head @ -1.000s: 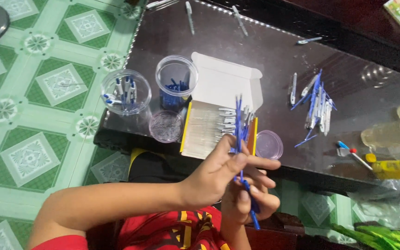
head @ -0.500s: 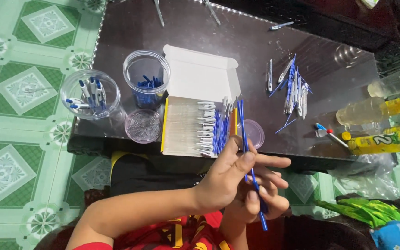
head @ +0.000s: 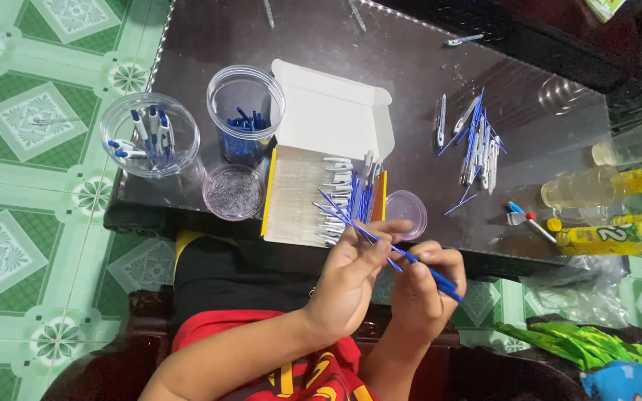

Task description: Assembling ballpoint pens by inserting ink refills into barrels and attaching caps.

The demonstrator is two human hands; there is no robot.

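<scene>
**Holding blue refills at the table's near edge**

Pinching a thin blue pen refill [head: 410, 260], my right hand [head: 423, 293] has its fingers closed around the lower end, while my left hand [head: 351, 278] closes its fingers on the upper part, where a few more blue refills fan out toward the box. Both hands hover just over the near edge of the dark table [head: 410, 74], about midway along it.

Just beyond my left hand, an open white cardboard box [head: 313, 178] sits at the near edge, with rows of white pen parts and some blue refills inside (its flap stands open toward the far side). A small clear lid [head: 406, 212] lies just beside the box. Near the left edge stand a clear cup of blue pieces [head: 245, 115], a cup of white-and-blue pens [head: 148, 134] and a small tub of tiny springs [head: 233, 191]. A loose pile of refills and pen barrels [head: 473, 145] lies toward the right side.
</scene>
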